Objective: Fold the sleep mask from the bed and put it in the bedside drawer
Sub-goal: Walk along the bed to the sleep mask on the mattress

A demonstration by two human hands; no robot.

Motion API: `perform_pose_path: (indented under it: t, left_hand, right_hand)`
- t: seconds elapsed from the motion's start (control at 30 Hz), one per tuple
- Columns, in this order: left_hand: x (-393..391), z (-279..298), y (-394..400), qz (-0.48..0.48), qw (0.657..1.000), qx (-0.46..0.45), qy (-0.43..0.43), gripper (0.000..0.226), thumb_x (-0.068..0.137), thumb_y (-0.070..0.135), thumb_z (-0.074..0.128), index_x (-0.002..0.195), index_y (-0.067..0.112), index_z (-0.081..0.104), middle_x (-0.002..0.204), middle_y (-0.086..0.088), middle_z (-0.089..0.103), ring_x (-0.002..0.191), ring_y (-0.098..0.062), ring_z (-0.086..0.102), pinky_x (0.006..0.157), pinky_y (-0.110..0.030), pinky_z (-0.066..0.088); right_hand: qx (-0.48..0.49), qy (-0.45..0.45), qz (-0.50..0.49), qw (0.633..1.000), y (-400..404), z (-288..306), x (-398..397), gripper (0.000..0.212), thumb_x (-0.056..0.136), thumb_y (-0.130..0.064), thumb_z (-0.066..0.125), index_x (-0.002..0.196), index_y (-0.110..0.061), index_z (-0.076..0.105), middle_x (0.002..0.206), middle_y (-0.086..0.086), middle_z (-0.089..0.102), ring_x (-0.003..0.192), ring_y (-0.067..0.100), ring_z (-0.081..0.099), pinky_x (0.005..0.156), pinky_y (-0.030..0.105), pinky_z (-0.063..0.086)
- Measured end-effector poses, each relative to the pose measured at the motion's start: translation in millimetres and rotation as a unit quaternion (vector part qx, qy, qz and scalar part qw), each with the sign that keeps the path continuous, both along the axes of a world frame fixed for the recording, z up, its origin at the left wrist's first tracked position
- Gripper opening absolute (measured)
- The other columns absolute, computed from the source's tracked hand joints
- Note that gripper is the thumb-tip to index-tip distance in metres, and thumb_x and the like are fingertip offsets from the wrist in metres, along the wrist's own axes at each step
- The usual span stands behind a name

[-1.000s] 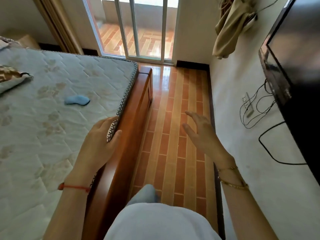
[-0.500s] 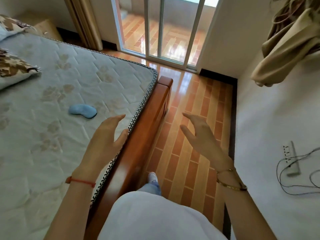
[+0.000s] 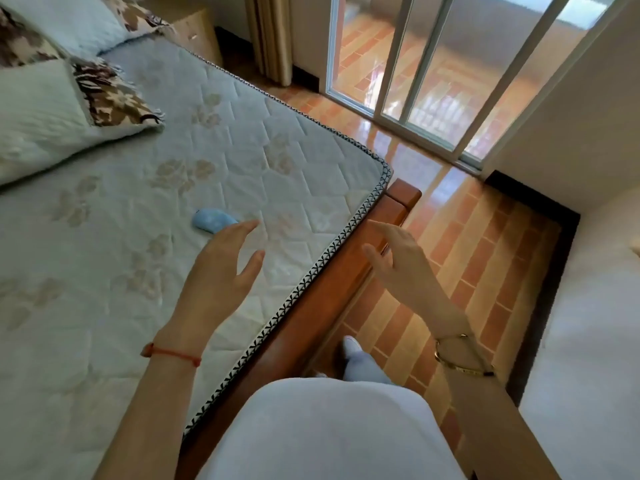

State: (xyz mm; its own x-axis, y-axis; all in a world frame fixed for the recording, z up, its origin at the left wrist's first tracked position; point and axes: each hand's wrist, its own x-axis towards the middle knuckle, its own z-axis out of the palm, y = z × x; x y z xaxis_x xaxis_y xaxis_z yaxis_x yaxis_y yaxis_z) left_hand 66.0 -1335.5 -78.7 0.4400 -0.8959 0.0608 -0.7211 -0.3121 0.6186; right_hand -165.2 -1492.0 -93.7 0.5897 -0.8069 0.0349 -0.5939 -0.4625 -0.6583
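Observation:
A small light-blue sleep mask (image 3: 211, 220) lies flat on the quilted mattress (image 3: 104, 237), a short way in from the foot edge. My left hand (image 3: 221, 271) hovers above the mattress with fingers spread, its fingertips just right of the mask and not touching it. My right hand (image 3: 398, 261) is open in the air over the wooden bed frame (image 3: 311, 317) and the floor, holding nothing. A light wooden bedside cabinet (image 3: 194, 36) with a drawer stands at the far corner of the bed, beside the pillows.
Pillows and a folded brown-patterned blanket (image 3: 104, 95) lie at the head of the bed. A curtain (image 3: 270, 36) and sliding glass doors (image 3: 433, 74) close the far side. A tiled floor strip (image 3: 467, 258) runs between bed frame and white wall (image 3: 588, 341).
My left hand lifted off the mattress edge and moved forward toward the mask. My right hand moved up over the bed frame. The view turned left toward the bed.

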Motion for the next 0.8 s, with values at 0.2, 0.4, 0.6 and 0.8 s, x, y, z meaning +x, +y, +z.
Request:
perform_pose_path:
  t: [0.2, 0.4, 0.6, 0.8]
  left_hand:
    - [13, -14, -17, 0.1, 0.995, 0.018, 0.019, 0.049, 0.094, 0.026, 0.054, 0.14, 0.013, 0.046, 0.14, -0.005, 0.052, 0.131, -0.019, 0.046, 0.111, -0.035, 0.036]
    - [13, -28, -49, 0.223, 0.974, 0.022, 0.02, 0.047, 0.094, 0.028, 0.053, 0.14, 0.017, 0.046, 0.139, -0.002, 0.052, 0.129, -0.016, 0.046, 0.107, -0.024, 0.031]
    - [14, -38, -80, 0.335, 0.941, 0.029, 0.029, 0.049, 0.095, 0.03, 0.05, 0.142, 0.02, 0.042, 0.144, 0.001, 0.048, 0.134, -0.014, 0.042, 0.108, -0.022, 0.028]
    - [16, -47, -90, 0.406, 0.912, 0.035, 0.032, 0.05, 0.096, 0.031, 0.049, 0.144, 0.02, 0.04, 0.147, 0.0, 0.045, 0.136, -0.015, 0.038, 0.108, -0.021, 0.024]
  right_hand:
    - [0.004, 0.001, 0.107, 0.994, -61, -22, 51, 0.042, 0.094, -0.033, 0.053, 0.134, -0.02, 0.048, 0.135, 0.003, 0.054, 0.129, 0.017, 0.043, 0.102, 0.02, 0.028]
    - [0.011, 0.023, 0.232, 0.972, -132, -31, 103, 0.045, 0.095, -0.039, 0.049, 0.136, -0.021, 0.046, 0.137, 0.001, 0.053, 0.131, 0.019, 0.043, 0.104, 0.026, 0.03]
    - [0.015, 0.045, 0.328, 0.943, -183, -37, 154, 0.045, 0.096, -0.036, 0.048, 0.137, -0.018, 0.046, 0.138, 0.002, 0.052, 0.132, 0.019, 0.042, 0.107, 0.03, 0.031]
    - [0.022, 0.057, 0.391, 0.918, -200, -56, 196, 0.044, 0.096, -0.033, 0.049, 0.136, -0.014, 0.048, 0.136, 0.006, 0.054, 0.13, 0.023, 0.044, 0.109, 0.036, 0.035]
